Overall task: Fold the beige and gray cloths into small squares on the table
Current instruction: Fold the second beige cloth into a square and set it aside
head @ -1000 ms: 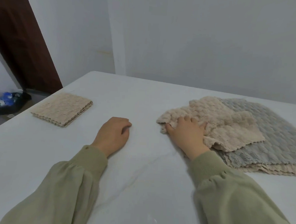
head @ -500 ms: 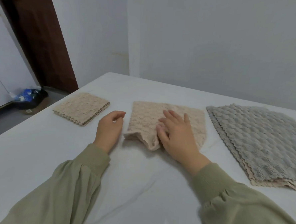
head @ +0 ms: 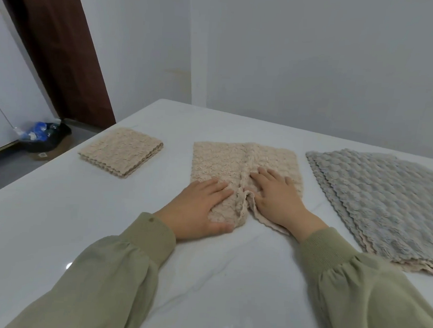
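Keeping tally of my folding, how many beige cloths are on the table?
2: a folded square at left; a spread cloth in the middle under the left hand and right hand. Beige edges under the gray pile at right suggest more hidden.

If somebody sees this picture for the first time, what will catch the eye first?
The left hand and the right hand, in green sleeves, rest on a wrinkled beige cloth in the middle of the white table. To its left lies a folded beige square. To its right lies a flat stack of cloths, gray on top.
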Motion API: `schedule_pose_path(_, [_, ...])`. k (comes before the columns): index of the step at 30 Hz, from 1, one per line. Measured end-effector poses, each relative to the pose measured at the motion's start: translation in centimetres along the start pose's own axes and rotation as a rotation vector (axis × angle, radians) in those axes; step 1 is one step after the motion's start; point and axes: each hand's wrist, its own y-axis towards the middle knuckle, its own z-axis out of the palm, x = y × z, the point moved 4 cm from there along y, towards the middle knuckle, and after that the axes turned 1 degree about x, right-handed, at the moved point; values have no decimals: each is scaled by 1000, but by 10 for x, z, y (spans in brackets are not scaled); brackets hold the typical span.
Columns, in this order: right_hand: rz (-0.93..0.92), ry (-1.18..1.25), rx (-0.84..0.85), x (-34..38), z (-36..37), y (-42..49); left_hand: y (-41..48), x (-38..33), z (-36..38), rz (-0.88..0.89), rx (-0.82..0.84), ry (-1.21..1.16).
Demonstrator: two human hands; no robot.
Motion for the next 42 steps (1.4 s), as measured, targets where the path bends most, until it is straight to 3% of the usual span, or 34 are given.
schedule_pose_path(4, [-39, 102, -239, 7, -14, -12, 2, 13, -3, -39, -86, -38])
schedule_pose_path(8, [-131, 75, -51, 20, -3, -36, -3, 35, -8, -126, -149, -147])
schedule_pose_path(10, [-131, 65, -40, 16, 3, -36, -5, 40, -11, -140, -182, -190])
schedule_pose_path(16, [-8, 284, -397, -4, -29, -31, -16, 26, -27, -55, -436, -215])
schedule_pose_path(19, [71, 456, -332, -12, -36, -32, -19, 19, -30, -23, -505, -178])
schedule_pose_path(22, [75, 589, -287, -19, -44, -30, -21, 19, -33, -64, -576, -295])
schedule_pose_path(29, [35, 450, -67, -20, -61, -31, -24, 34, -34, -311, -658, -782])
schedule_pose_path(31, [60, 424, 41, -22, -60, -33, -25, 32, -34, -341, -719, -939])
schedule_pose_path(33, [72, 396, 41, -23, -61, -34, -26, 27, -35, -314, -736, -1055])
schedule_pose_path(34, [72, 373, 5, -22, -63, -34, -27, 24, -36, -271, -750, -987])
schedule_pose_path(36, [49, 309, 7, -17, -67, -37, -29, 16, -43, -116, -748, -587])
schedule_pose_path(38, [24, 226, 153, -8, -64, -41, -26, 4, -43, 67, -658, -284])
schedule_pose_path(40, [8, 112, 270, 0, -58, -45, -24, -9, -34, 140, -474, -240])
schedule_pose_path(42, [4, -48, 278, 5, -60, -47, -21, -22, -22, 184, -310, -166])
